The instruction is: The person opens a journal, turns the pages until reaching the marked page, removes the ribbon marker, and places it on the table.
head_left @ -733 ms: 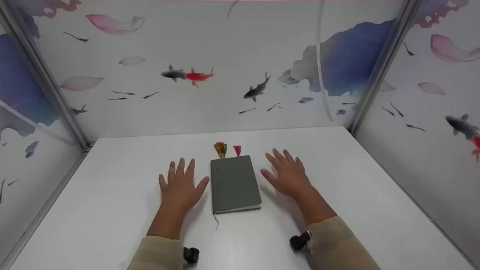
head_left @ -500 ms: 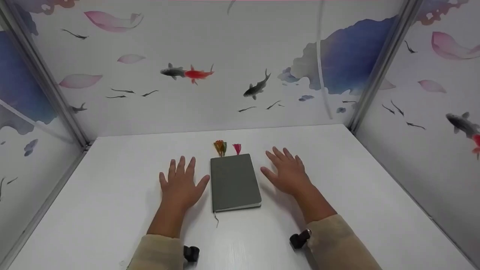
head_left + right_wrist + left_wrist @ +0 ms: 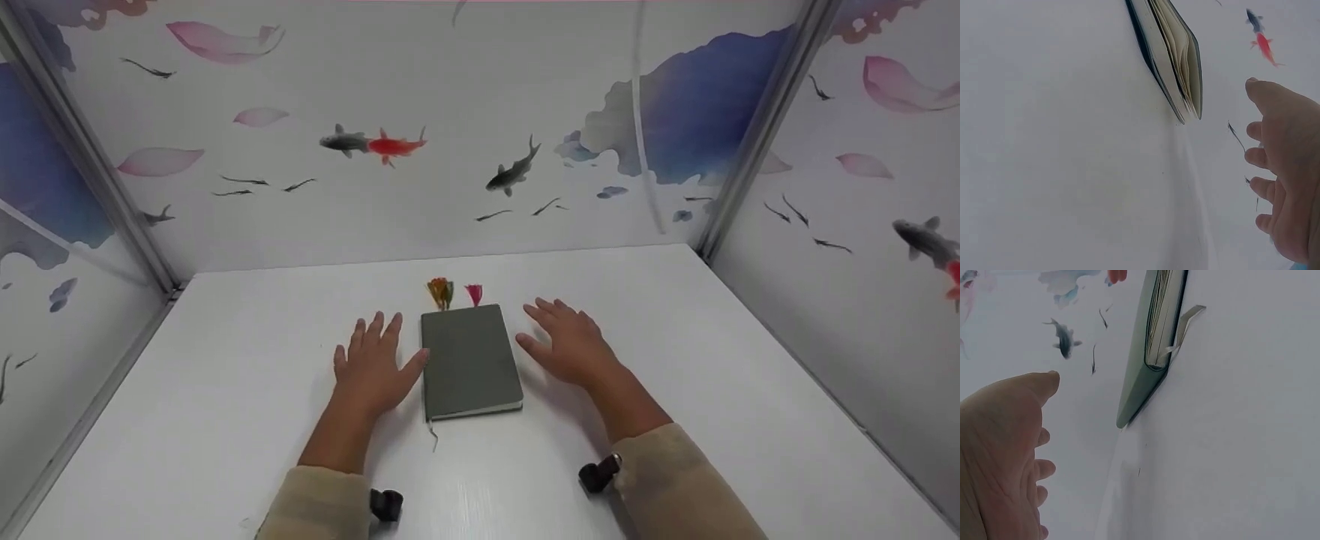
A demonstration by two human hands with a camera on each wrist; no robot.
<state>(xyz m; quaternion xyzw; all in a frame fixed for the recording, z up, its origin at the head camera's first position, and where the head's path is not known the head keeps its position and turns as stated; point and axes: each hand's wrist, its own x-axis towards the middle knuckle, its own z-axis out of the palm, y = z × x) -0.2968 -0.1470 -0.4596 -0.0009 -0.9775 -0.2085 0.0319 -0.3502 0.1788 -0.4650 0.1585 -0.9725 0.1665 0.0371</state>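
A grey-green hardcover notebook (image 3: pixel 471 364) lies closed on the white table, its page edges (image 3: pixel 1176 50) showing in the right wrist view. Two tassels, one orange and green (image 3: pixel 441 292) and one pink (image 3: pixel 474 294), stick out past its far edge. From the near left corner trails a thin ribbon (image 3: pixel 1188 323). My left hand (image 3: pixel 375 371) is spread just left of the notebook, its thumb tip overlapping the left edge in the head view. To the right, my right hand (image 3: pixel 574 345) hovers with extended fingers, apart from the cover. Neither hand holds anything.
The white table (image 3: pixel 225 420) is bounded by a back wall (image 3: pixel 420 217) and side walls printed with fish and petals. Metal posts (image 3: pixel 735 180) stand at the back corners. A black wrist camera (image 3: pixel 600 474) sits beneath each sleeve.
My left hand has moved right toward the notebook, its thumb now overlapping the edge. The right hand has shifted slightly left. The notebook stays in place on the table.
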